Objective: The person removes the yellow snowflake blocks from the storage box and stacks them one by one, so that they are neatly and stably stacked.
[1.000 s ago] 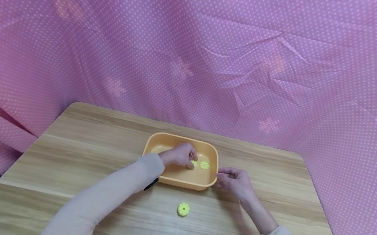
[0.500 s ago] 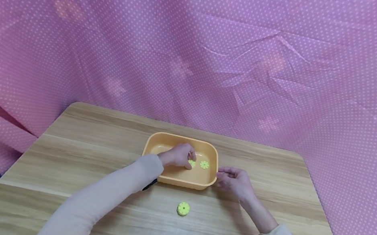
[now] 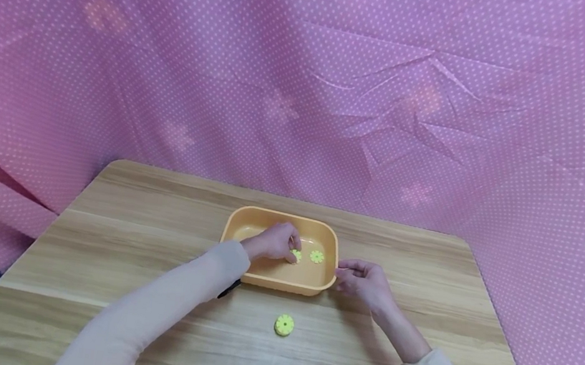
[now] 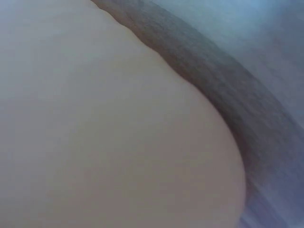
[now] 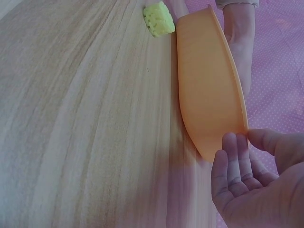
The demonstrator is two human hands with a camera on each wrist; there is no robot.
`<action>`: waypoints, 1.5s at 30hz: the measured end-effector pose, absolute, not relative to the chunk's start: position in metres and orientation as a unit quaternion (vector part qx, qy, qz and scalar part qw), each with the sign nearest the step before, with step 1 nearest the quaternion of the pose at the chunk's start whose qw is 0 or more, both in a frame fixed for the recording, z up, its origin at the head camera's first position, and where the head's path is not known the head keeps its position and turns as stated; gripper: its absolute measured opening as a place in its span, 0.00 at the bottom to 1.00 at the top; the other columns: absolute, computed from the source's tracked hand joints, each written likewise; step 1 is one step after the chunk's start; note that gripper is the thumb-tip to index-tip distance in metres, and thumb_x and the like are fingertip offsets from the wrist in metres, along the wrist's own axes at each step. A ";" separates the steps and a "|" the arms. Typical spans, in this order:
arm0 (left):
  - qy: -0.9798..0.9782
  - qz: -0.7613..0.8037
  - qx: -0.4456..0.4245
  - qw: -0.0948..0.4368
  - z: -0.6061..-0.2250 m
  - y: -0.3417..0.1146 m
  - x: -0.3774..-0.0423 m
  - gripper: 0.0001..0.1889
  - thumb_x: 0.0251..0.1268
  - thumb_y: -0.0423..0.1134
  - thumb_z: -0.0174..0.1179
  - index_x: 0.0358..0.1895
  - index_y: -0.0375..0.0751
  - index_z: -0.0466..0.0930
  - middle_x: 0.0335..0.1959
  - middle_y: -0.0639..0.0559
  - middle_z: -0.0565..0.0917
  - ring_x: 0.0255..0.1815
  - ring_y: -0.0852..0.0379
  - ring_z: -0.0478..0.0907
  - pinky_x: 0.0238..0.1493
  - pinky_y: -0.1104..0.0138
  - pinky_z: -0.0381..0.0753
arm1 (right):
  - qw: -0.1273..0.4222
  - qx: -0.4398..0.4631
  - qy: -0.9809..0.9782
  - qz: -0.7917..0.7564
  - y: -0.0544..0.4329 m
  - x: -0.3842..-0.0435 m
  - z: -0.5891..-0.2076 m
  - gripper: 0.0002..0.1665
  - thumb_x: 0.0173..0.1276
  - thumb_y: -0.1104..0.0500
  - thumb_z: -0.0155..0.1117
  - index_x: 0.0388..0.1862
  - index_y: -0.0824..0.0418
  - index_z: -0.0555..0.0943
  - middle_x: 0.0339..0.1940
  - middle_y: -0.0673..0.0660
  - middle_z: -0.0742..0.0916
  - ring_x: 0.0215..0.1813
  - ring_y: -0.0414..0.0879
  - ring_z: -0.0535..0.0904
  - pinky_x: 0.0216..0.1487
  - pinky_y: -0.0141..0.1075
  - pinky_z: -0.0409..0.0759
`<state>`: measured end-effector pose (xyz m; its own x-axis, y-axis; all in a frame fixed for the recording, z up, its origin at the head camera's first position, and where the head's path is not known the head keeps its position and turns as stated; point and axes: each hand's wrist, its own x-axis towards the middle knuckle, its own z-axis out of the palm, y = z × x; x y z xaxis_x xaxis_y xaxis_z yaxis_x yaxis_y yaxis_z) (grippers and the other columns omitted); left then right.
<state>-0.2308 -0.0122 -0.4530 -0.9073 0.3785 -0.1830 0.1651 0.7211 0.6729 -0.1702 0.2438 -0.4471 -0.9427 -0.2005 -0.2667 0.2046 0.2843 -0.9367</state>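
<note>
An orange rectangular bin [image 3: 283, 285] stands on the wooden table. My left hand [image 3: 273, 241] reaches down inside it, thumb and fingertips pinching a yellow flower-shaped disc [image 3: 295, 256] at the bin's floor. To the right of that lies a second yellow flower-shaped disc [image 3: 317, 257]. At the bin's right end, my right hand [image 3: 366, 285] pinches the rim: in the right wrist view the thumb is at the edge and the fingers [image 5: 230, 149] lie against the outer wall. Blurred skin fills most of the left wrist view, hiding that hand's fingers.
A thicker yellow-green round piece [image 3: 284, 325] with a notched side and a central hole sits on the table [image 3: 146, 249] in front of the bin. Pink dotted cloth [image 3: 307, 84] hangs behind and on both sides of the table.
My left hand has shifted slightly left inside the bin, bringing the pinched disc along and widening the space to the other disc. The right hand and the bin stay put.
</note>
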 end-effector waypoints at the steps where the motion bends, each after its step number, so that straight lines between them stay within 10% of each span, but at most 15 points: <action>1: 0.914 0.345 0.148 0.153 -0.453 -0.013 -0.230 0.11 0.55 0.30 0.77 0.42 0.39 0.89 0.40 0.48 0.87 0.41 0.58 0.79 0.50 0.69 0.82 | 0.169 0.001 0.783 -0.599 0.243 -0.170 -0.447 0.22 0.74 0.64 0.67 0.61 0.77 0.79 0.33 0.50 0.91 0.33 0.41 0.87 0.43 0.39 0.92; 45: 0.842 0.502 0.157 0.118 -0.414 -0.046 -0.166 0.06 0.63 0.32 0.73 0.41 0.35 0.88 0.36 0.45 0.89 0.32 0.62 0.79 0.37 0.73 0.82 | 0.170 0.000 0.783 -0.599 0.244 -0.168 -0.448 0.21 0.74 0.65 0.67 0.60 0.77 0.79 0.32 0.48 0.91 0.33 0.42 0.87 0.43 0.39 0.92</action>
<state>-0.1664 -0.0458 -0.4138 -0.9230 0.3826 -0.0406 0.1461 0.4461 0.8830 -0.1679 0.2443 -0.4484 -0.9424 -0.2039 -0.2652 0.2026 0.2829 -0.9375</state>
